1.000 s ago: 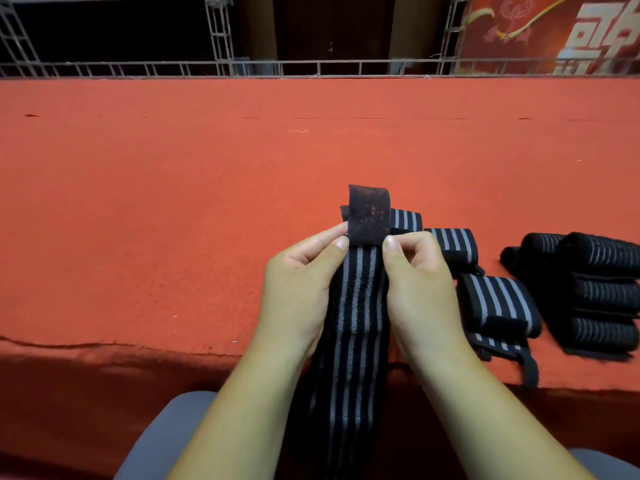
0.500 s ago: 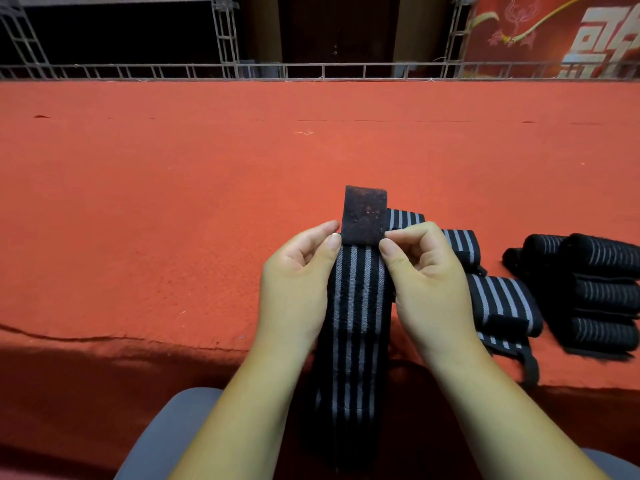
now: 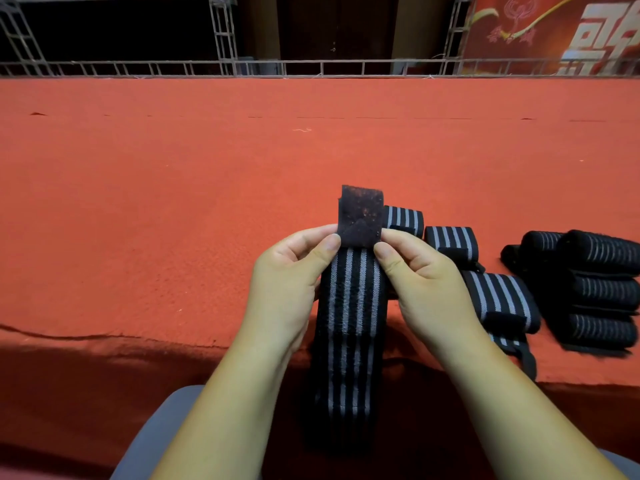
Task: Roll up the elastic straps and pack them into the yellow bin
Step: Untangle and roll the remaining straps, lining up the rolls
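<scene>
A long black elastic strap with grey stripes [image 3: 349, 327] hangs down over the carpet's front edge toward my lap. Its dark fuzzy fastener end [image 3: 360, 216] stands upright above my fingers. My left hand [image 3: 287, 278] pinches the strap's left edge just below that end, and my right hand [image 3: 426, 278] pinches the right edge. Three rolled striped straps [image 3: 450, 240] lie on the carpet behind my right hand. No yellow bin is in view.
A red carpeted platform [image 3: 173, 202] stretches ahead, with its front edge near my lap. A pile of several darker rolled straps [image 3: 595, 289] sits at the right. A metal truss rail [image 3: 221, 67] runs along the far side.
Both hands stay pinching the strap's top. The fastener end, curled forward a second ago, now stands straighter above my fingers.
</scene>
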Tool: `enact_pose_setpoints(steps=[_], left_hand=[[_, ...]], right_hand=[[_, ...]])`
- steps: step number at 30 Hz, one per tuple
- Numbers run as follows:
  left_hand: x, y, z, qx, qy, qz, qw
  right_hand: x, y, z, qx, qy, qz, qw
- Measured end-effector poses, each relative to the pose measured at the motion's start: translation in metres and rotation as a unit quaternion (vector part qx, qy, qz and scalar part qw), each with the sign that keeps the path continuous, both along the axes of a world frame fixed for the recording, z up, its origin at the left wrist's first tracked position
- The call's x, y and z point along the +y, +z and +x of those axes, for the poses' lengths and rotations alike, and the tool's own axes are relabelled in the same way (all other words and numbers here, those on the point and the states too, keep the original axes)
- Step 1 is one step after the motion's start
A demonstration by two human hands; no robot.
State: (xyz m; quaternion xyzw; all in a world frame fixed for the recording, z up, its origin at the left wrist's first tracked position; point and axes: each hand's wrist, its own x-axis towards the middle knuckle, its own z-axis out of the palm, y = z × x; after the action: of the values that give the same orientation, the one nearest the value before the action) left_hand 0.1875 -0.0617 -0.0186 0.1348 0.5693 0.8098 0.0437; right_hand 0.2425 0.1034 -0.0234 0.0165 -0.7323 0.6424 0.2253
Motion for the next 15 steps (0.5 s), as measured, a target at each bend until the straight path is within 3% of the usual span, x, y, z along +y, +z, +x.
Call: enact_pose_setpoints(steps=[11,15], left_hand=[[0.004,-0.003,-0.001,0.039,0.005,-0.049,0.998],[0.011,0.014,-0.002,0.011,0.012,0.01,1.0]], right_hand=[[-0.008,-0.007,-0.004,0.012,-0.033,-0.053,0.998],[-0.023,-0.015,-0.006,-0.049,0.004,-0.139,0.989]])
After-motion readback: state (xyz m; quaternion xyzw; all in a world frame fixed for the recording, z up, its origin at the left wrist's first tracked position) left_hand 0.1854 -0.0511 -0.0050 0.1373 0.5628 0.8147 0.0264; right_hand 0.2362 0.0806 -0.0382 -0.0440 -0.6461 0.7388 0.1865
